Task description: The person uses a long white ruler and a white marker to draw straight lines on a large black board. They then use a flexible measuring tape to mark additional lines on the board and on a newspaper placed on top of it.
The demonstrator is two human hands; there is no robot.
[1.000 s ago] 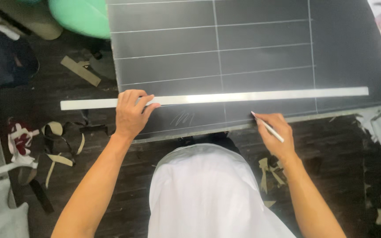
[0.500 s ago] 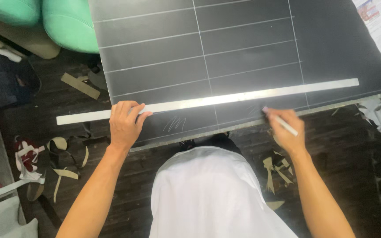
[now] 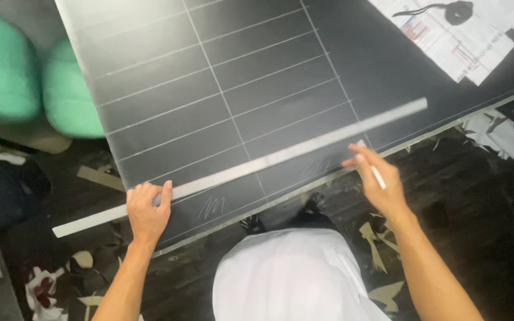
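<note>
While left hand (image 3: 147, 209) pins ruler (image 3: 251, 166) | right hand (image 3: 377, 178) grip: marker (image 3: 376, 173) below it

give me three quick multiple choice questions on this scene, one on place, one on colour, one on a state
1. Where does the left hand rest?
A. on the long metal ruler
B. on the papers
C. on the green cushion

2. What colour is the sheet under the ruler?
A. white
B. dark grey
C. red

3. What is the right hand doing?
A. lying flat and empty
B. holding a thin white marking stick
C. gripping scissors

Answers:
1. A, its fingers press the ruler's left part.
2. B, the dark sheet bears pale ruled lines.
3. B, the stick shows between its fingers.
</note>
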